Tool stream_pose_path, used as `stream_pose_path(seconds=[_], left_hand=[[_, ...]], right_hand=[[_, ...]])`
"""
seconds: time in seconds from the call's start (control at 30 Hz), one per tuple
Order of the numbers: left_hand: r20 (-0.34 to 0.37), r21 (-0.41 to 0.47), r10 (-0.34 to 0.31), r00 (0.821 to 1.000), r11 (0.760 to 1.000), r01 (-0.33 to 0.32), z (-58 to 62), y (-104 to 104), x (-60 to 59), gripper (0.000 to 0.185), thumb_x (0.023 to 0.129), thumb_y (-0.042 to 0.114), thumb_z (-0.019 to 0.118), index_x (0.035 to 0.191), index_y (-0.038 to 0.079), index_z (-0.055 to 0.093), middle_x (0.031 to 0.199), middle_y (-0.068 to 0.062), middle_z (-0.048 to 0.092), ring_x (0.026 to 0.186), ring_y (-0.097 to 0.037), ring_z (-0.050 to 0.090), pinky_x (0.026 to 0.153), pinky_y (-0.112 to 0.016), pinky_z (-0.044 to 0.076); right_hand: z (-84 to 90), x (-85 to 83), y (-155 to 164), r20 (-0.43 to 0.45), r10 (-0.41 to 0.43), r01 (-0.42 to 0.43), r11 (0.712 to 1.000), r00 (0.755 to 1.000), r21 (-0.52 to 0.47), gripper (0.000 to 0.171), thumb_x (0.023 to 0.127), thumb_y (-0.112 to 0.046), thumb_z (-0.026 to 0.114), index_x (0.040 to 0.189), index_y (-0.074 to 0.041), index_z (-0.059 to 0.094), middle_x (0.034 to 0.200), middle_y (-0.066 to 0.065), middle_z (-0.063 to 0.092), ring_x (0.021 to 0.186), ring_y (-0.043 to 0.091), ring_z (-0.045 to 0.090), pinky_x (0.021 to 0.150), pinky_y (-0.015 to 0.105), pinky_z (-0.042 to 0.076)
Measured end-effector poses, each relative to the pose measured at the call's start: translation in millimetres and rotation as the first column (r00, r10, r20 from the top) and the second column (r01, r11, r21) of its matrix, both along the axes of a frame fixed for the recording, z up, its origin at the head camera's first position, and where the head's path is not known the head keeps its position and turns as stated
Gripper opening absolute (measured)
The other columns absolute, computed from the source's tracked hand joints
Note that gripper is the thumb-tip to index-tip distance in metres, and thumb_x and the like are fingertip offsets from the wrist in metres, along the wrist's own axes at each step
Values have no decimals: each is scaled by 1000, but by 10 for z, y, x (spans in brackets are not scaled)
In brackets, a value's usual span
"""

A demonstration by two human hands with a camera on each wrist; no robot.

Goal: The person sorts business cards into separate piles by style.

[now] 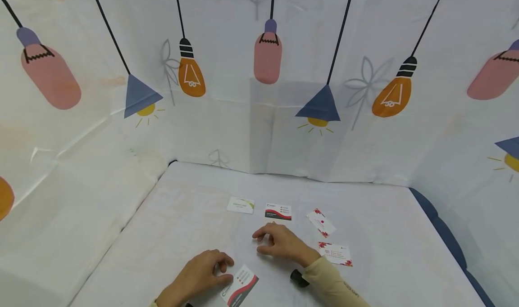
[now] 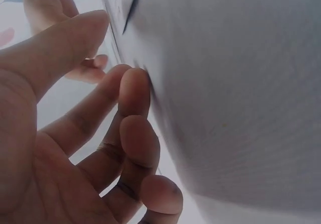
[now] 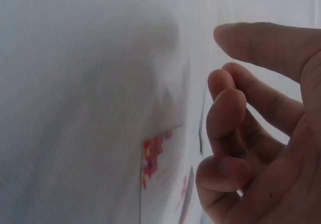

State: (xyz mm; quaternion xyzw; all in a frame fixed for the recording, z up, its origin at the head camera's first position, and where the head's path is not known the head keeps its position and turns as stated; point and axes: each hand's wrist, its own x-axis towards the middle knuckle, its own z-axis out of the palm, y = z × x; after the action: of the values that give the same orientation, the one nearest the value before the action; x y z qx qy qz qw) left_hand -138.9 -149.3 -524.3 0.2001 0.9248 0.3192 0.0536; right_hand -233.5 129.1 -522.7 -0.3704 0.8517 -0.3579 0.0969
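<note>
Close to the thumb of my left hand (image 1: 202, 270) lies a business card (image 1: 242, 285) with a red and dark wave; whether the thumb touches it I cannot tell. The left fingers are loosely bent and hold nothing in the left wrist view. My right hand (image 1: 285, 244) hovers or rests over the middle of the table, fingers loosely bent, nothing in its grasp. Just beyond it is a similar red-and-dark card (image 1: 278, 211). To its right are two white cards with red floral corners, one tilted card (image 1: 321, 222) and one nearer card (image 1: 335, 254).
A white card with a green-yellow corner (image 1: 241, 205) lies at the back of the white table (image 1: 194, 217). Behind stands a white sheet (image 1: 227, 131) printed with lamps. Something dark blue (image 1: 439, 228) runs along the right edge. A black device (image 1: 299, 278) sits at the right wrist.
</note>
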Motion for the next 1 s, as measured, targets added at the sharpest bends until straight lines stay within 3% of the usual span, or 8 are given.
stream_pose_path(seconds=[0.17,0.4,0.67,0.87,1.0], left_hand=[[-22,-37,15,1000,999,-16,20,25,83,29,80,44,82,99,24,72,80,20,52,70,2,45,63,-24,40],[-108,-118,11,994,993,-23,1,69,186,33,79,48,83,98,24,70,84,19,48,72,1,42,64,-25,40],[-74,-214,36,997,976,-51,53,193,256,40,77,56,81,100,25,68,86,16,49,73,-4,43,64,-30,41],[-43,-283,73,996,956,-82,74,268,271,47,75,62,80,101,24,67,89,9,54,73,-9,44,64,-31,41],[-39,-277,66,997,958,-74,72,272,292,46,74,62,80,99,25,67,90,9,54,73,-8,44,63,-31,39]], right_hand=[[13,34,-28,-6,52,-52,999,999,11,33,89,-23,79,121,-16,72,103,-8,68,71,-1,51,68,19,46],[29,71,-41,48,142,-144,989,989,33,39,87,-25,81,124,-17,70,107,-6,64,70,-1,51,69,17,46],[-7,127,-89,17,210,-211,966,977,151,46,84,-31,84,126,-23,68,110,-9,55,70,-3,48,71,15,44],[4,155,-111,5,217,-214,961,976,175,39,84,-30,84,120,-25,70,111,-12,53,71,-3,49,71,15,44],[7,169,-111,20,211,-211,961,977,176,33,84,-29,83,115,-25,71,110,-13,52,70,-3,49,70,15,44]])
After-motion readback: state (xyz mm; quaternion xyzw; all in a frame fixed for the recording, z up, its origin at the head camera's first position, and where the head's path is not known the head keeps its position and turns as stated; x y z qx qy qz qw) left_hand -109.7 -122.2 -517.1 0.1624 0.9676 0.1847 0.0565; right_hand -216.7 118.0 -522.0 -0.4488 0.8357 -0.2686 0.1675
